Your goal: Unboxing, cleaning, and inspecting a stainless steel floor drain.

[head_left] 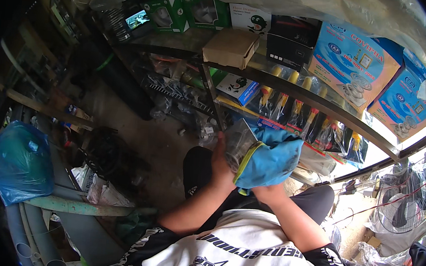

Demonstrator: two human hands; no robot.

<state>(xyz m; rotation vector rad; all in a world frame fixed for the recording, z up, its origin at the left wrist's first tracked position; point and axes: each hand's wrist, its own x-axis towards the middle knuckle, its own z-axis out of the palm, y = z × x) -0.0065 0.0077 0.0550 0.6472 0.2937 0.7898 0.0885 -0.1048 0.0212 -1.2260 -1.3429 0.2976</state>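
Note:
My left hand (222, 160) grips a small grey box-shaped thing (240, 143) from its left side, in front of my lap. What exactly it is cannot be made out. A light-blue cloth (272, 161) with yellow-green edging lies bunched against the box's right side. The cloth drapes over my right hand (268, 191), which holds it from below; most of those fingers are hidden. Just beyond both hands is the front edge of a display rack with packaged goods.
Yellow-handled brushes (296, 105) in clear bags fill the lower shelf. Above stand a brown carton (230, 48), a black box (291, 43) and large blue boxes (353, 64). Grey pipes (29, 233) and a blue plastic bag (20, 162) are at left, a fan (399, 212) at right.

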